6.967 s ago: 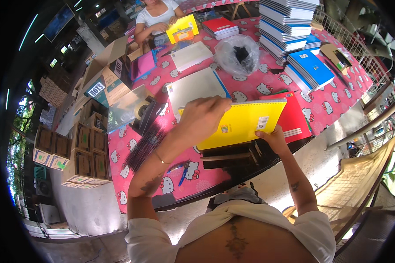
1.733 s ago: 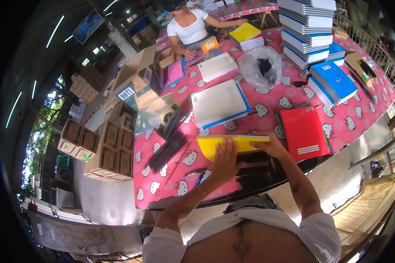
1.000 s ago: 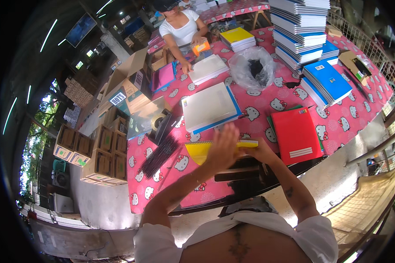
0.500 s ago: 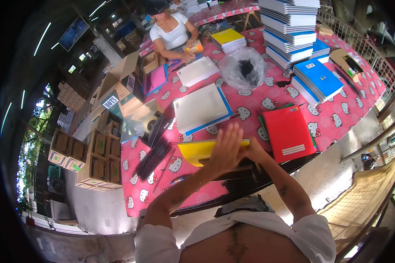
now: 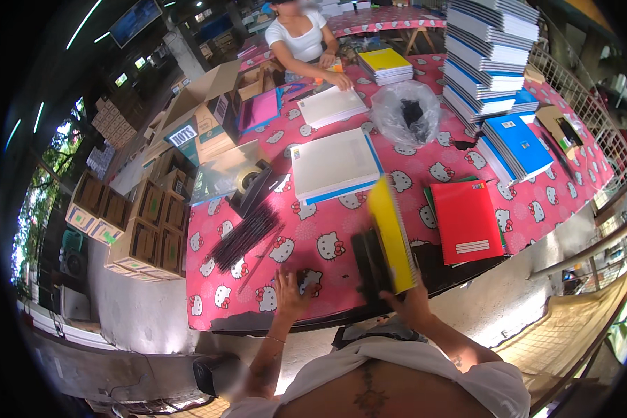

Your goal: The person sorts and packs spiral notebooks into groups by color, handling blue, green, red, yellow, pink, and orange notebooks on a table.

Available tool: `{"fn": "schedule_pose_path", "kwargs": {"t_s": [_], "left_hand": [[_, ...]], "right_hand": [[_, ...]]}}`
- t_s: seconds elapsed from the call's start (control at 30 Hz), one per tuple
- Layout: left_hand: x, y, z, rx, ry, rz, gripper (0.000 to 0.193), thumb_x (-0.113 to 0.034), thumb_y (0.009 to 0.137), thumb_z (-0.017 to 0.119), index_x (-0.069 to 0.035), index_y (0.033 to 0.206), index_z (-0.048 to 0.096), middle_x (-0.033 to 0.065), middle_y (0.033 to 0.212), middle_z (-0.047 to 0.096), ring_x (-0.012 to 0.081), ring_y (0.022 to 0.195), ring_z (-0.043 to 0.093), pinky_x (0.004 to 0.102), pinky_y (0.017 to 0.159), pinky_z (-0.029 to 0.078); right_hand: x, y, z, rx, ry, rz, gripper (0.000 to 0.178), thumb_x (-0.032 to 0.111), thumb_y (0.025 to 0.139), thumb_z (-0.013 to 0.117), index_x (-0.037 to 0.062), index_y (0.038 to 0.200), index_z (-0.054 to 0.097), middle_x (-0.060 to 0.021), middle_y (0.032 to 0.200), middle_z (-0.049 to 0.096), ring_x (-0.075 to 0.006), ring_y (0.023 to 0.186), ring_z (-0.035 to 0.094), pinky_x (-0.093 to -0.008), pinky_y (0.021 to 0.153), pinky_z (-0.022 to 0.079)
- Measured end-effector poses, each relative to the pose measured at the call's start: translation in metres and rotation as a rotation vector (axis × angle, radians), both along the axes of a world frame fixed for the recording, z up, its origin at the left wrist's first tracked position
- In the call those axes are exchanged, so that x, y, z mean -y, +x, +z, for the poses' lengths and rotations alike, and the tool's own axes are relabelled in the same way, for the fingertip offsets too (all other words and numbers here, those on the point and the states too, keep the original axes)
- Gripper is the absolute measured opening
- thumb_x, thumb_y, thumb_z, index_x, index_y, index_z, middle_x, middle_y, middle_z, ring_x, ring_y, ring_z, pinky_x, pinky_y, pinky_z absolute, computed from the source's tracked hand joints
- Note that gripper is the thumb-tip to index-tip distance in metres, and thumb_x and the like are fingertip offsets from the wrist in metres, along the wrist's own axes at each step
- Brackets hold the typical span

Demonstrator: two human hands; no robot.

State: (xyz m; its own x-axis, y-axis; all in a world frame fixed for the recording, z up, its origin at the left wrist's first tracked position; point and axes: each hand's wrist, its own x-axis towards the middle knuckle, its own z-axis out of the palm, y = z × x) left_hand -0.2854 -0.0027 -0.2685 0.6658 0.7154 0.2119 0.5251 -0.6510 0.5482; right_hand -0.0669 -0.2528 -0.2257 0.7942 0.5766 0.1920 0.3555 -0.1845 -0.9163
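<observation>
My right hand grips a yellow spiral notebook at its lower end; the notebook stands on edge, slightly blurred by motion. Beside it, to the left, is a black block-like thing, also smeared. My left hand rests low over the table near its front edge, fingers apart. Between its fingers and thumb lies a small dark rounded object, whose kind I cannot make out. A bundle of thin black binding wires lies beyond my left hand. A red notebook lies on a green one to the right.
White-covered notebooks with blue beneath lie ahead. A tape dispenser and an open cardboard box stand left. A plastic bag, blue notebooks and a tall notebook stack are farther right. A co-worker reaches over white notebooks across the table.
The yellow notebook has turned from lying crosswise to standing lengthwise in my right hand. My left hand has left it and moved down-left to the dark object. The co-worker's hand has moved to the white notebooks.
</observation>
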Motion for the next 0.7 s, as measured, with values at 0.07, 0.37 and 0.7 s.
{"fn": "schedule_pose_path", "kwargs": {"t_s": [0.07,0.37,0.7], "left_hand": [[-0.001,-0.012,0.002,-0.243,0.200,-0.070,0.065,-0.027,0.091,0.066,-0.011,0.149,0.041,0.0229,0.147,0.039,0.0442,0.138,0.036,0.0636,0.110,0.031],[-0.013,-0.013,0.048,0.547,-0.926,0.269,0.040,-0.032,0.104,0.049,-0.007,0.135,0.052,0.0130,0.105,0.069,0.0248,0.091,0.067,0.0440,0.081,0.055],[0.030,0.037,0.135,0.800,-1.461,-0.075,0.038,-0.027,0.105,0.044,0.000,0.132,0.047,0.0223,0.111,0.068,0.0335,0.101,0.071,0.0432,0.082,0.059]], "right_hand": [[-0.008,-0.023,0.004,0.394,0.024,0.307,0.048,0.022,0.083,0.078,0.0182,0.129,0.061,-0.0104,0.140,0.049,-0.0344,0.126,0.051,-0.0473,0.102,0.044],[-0.118,-0.010,0.042,0.868,-0.160,0.312,0.053,0.023,0.085,0.070,0.0219,0.137,0.058,-0.0068,0.131,0.049,-0.0285,0.124,0.044,-0.0568,0.105,0.029],[-0.169,0.021,0.114,0.783,-0.155,0.414,0.014,0.022,0.086,0.071,0.0129,0.096,0.069,-0.0063,0.085,0.069,-0.0320,0.077,0.068,-0.0438,0.070,0.054]]}}
